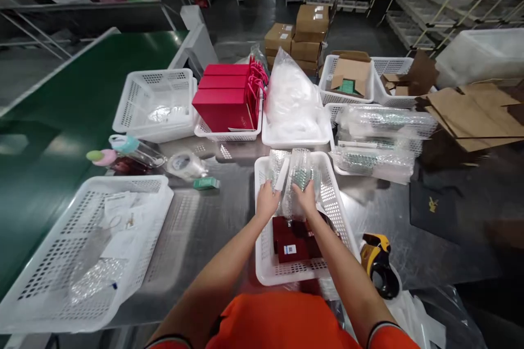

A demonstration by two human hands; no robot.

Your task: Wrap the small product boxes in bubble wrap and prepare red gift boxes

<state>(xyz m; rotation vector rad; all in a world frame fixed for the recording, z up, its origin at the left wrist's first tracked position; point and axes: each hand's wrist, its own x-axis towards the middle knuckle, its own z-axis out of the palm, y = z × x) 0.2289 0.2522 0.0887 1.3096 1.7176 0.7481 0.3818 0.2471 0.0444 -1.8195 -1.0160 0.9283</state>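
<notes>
Fingers of the left hand [267, 202] closed on a narrow bubble-wrapped pack [279, 168], at centre of frame; exact fingertip contact partly hidden. Fingers of the right hand [307, 197] clamped on a wider, green-tinted pack [301, 172], thumb across its near face. Both packs side by side, just right of frame centre, over the far half of a white basket [286, 278]. Dark red boxes [293, 250] in the near half, just below the packs in frame. More wrapped packs [374, 161] at right of centre.

Risks, as judged: slip of either pack onto the red boxes, from slick film under a light pinch; snagged or torn wrap, from loose edges meeting the perforated wall; crushed contents, from too hard a squeeze.
</notes>
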